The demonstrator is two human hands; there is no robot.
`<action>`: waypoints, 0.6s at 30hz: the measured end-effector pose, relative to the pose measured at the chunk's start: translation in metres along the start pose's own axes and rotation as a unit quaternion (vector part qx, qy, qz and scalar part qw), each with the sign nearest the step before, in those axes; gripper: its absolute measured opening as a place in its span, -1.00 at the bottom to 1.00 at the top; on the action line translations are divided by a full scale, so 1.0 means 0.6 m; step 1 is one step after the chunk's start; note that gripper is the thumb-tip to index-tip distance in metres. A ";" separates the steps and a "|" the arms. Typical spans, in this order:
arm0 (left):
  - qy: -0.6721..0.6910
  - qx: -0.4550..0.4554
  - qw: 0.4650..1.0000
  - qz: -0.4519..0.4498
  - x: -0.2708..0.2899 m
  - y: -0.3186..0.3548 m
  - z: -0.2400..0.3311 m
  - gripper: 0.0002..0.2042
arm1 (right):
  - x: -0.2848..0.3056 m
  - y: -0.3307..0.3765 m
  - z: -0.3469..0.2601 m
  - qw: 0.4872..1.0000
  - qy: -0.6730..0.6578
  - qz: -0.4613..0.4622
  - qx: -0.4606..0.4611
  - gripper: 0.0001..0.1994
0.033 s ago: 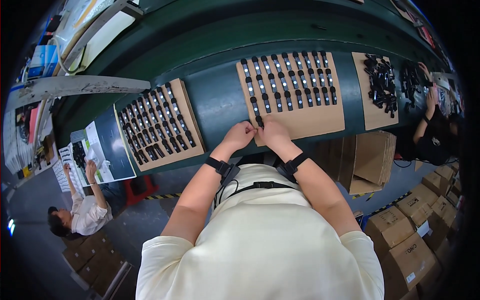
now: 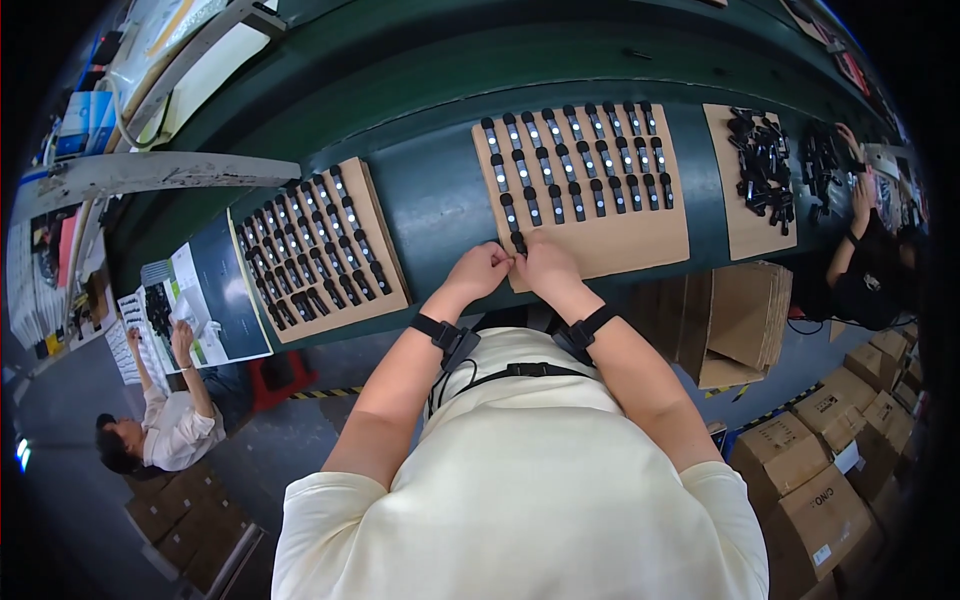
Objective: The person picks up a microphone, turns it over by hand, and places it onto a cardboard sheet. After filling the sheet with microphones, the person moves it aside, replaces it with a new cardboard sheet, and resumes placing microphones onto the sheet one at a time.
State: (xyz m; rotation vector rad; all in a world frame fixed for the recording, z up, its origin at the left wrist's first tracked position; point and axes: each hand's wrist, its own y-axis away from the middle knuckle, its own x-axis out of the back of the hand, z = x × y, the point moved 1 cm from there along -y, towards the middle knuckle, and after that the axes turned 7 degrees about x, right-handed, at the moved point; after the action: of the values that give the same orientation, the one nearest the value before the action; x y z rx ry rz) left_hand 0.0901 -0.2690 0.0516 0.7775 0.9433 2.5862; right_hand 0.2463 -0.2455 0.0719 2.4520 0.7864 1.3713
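Both hands meet at the cardboard sheet's [image 2: 620,245] near edge: left hand [image 2: 482,270] and right hand [image 2: 540,265] fingers pinch together on a small black clip-like part [image 2: 518,242], at six o'clock below the neat rows [image 2: 575,165], seemingly to keep the grid aligned on the green counter [image 2: 435,200].

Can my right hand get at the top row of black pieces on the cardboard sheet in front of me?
Probably yes: the right hand rests on the cardboard sheet, and nothing stands between it and the top row.

Three cardboard sheets [image 2: 640,240] lie side by side on the counter [image 2: 440,200]. Small clips [image 2: 575,165] sit in rows on the middle one. Stacked boxes [image 2: 810,480] stand on the floor, right.
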 end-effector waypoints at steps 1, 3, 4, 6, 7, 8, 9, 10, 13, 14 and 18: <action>-0.001 -0.001 1.000 -0.001 -0.001 -0.002 0.000 -0.79 | 0.001 0.000 0.000 1.000 0.000 0.001 -0.001 -0.66; -0.003 -0.007 1.000 -0.002 -0.003 -0.005 -0.001 -0.79 | 0.001 0.002 0.000 1.000 0.009 -0.009 0.001 -0.65; -0.004 -0.009 1.000 -0.002 -0.003 -0.007 -0.001 -0.80 | 0.002 0.002 0.001 1.000 0.013 -0.014 0.002 -0.65; -0.006 -0.013 1.000 0.000 -0.003 -0.011 -0.001 -0.80 | 0.007 0.004 0.002 1.000 0.015 -0.010 0.008 -0.65; -0.008 -0.016 1.000 0.003 -0.002 -0.014 0.000 -0.81 | 0.011 0.004 0.003 1.000 0.018 -0.007 0.016 -0.64; -0.010 -0.019 1.000 0.005 -0.002 -0.016 -0.001 -0.81 | 0.014 0.006 0.004 1.000 0.021 -0.004 0.023 -0.64; -0.011 -0.021 1.000 0.004 -0.002 -0.017 -0.001 -0.81 | 0.017 0.008 0.005 1.000 0.021 -0.002 0.022 -0.64; -0.015 -0.019 1.000 0.002 -0.001 -0.019 -0.001 -0.81 | 0.021 0.010 0.006 1.000 0.021 -0.005 0.019 -0.64; -0.023 -0.022 0.999 -0.003 0.000 -0.025 0.001 -0.82 | 0.034 0.018 0.013 1.000 0.022 -0.005 0.009 -0.63; -0.024 -0.021 0.999 -0.002 0.000 -0.027 0.001 -0.82 | 0.038 0.022 0.019 1.000 0.023 0.004 0.011 -0.64; -0.034 -0.023 0.999 0.003 0.002 -0.043 -0.009 -0.82 | 0.064 0.034 0.039 0.999 0.033 0.029 0.006 -0.66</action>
State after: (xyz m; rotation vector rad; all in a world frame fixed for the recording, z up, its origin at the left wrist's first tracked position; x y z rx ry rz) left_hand 0.0877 -0.2521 0.0316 0.8513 0.8588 2.5588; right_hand 0.2890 -0.2396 0.0962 2.4692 0.7459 1.4782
